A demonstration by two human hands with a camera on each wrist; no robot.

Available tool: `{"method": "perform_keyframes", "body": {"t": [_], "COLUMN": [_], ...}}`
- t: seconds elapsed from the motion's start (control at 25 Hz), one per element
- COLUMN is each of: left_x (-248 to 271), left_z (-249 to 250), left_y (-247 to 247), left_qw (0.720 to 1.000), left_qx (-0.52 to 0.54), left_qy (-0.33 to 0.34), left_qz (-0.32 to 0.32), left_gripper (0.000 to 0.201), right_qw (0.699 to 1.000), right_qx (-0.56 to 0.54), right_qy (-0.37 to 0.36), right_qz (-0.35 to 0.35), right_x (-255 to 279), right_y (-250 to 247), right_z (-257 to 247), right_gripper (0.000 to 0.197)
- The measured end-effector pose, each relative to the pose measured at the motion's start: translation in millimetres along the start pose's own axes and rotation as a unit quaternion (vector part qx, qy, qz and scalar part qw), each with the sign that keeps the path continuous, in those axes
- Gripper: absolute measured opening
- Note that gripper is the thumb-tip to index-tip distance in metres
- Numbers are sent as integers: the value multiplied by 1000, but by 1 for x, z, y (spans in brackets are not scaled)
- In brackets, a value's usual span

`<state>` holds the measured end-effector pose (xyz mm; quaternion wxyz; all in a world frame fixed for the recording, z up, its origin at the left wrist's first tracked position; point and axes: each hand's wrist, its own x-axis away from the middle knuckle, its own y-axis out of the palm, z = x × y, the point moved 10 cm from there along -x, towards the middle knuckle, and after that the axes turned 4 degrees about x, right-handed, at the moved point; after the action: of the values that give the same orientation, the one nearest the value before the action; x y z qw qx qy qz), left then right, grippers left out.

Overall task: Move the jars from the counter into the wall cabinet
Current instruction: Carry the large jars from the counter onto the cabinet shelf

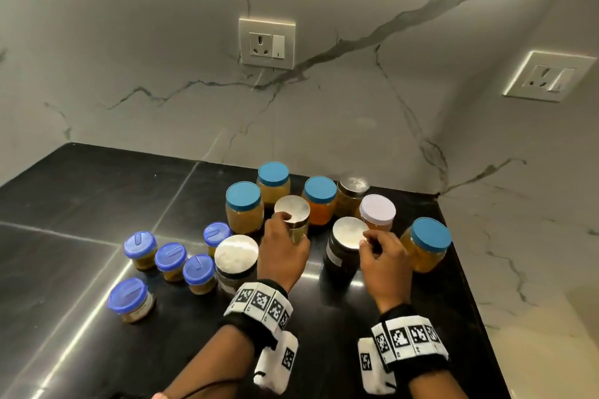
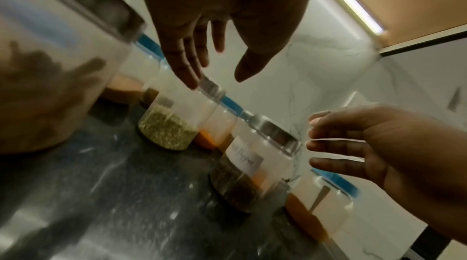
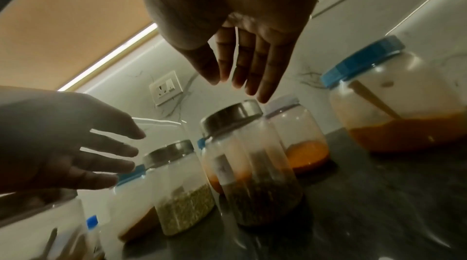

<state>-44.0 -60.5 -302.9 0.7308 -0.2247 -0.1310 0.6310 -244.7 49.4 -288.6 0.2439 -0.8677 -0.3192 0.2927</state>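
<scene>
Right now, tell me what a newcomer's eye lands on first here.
A crowd of jars, mostly blue-lidded, on the black counter in the marble corner. Both hands reach in: the left hand at a seed jar, the right hand at a dark labelled jar.

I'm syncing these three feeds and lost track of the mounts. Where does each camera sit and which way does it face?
Head: worn on the head, looking forward and down at the counter; both hands and banded wrists show.
Left wrist: low, looking along the left hand toward the wall; the right hand enters from the right.
Right wrist: the same along the right hand, with the left hand entering from the left.
Shared: both wrist views show the labelled dark-filled jar, steel-lidded.
</scene>
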Motion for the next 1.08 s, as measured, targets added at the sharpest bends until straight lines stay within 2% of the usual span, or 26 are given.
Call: {"method": "perform_keyframes", "body": {"t": [0.12,0.2,0.32,0.44,0.6,0.76,0.92,1.08], "left_x": [-6,-14,-29,-41,-43,-40,-31,-18], "left_z": [-20,-30,-47,-57,-59,-57,-48,-16], "left_y": [22,33,41,40,39,35,27,18], "left_qw": [998,995,990,983,981,985,990,989], "left_qx": [-37,-40,18,73,80,80,100,135], "left_qy": [-59,-91,-136,-158,-168,-150,-103,-34], "left_qz": [9,14,23,55,61,41,3,-47], "left_gripper": [92,105,111,106,93,93,89,92], "right_qw": [997,992,976,967,962,963,968,975], "right_qx": [-19,-46,-104,-109,-150,-150,-163,-174], "right_qy": [37,41,48,69,117,125,133,126], "right_qz": [-72,-112,-185,-218,-198,-184,-136,-62], "right_x": [-2,-5,-4,0,1,3,15,31], "right_y": [25,40,64,80,83,76,56,20], "right_z": [24,30,34,43,52,51,48,33], "right_gripper": [46,60,80,99,114,116,115,113]}}
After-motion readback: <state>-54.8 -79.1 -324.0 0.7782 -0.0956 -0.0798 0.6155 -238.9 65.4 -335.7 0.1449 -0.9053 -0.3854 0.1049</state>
